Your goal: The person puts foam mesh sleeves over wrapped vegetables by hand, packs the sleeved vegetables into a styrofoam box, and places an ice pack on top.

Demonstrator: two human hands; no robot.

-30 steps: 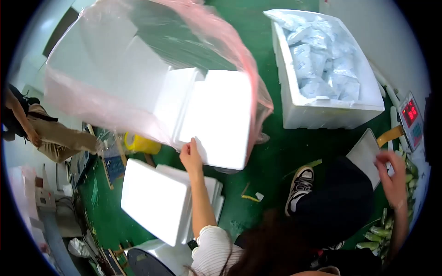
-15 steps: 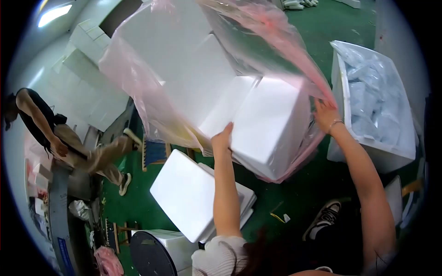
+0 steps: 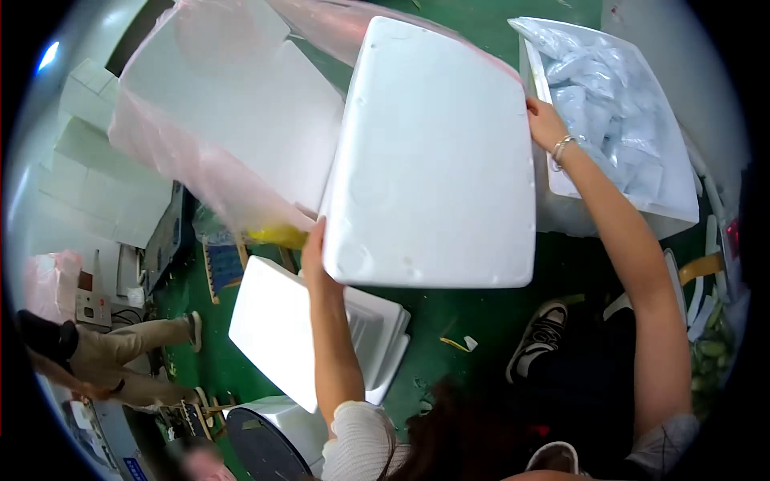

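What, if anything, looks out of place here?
Lower in view than the white foam slab between the left hand and right hand, a yellow strip and a white scrap lie loose on the green floor, like litter. The foam stack beside the left forearm looks askew, its edges not lined up.

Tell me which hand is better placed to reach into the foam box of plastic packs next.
Right, I'd judge. The right hand, at the right edge of the white foam panel, is close beside the foam box; the left hand is at the panel's opposite edge, farther away.
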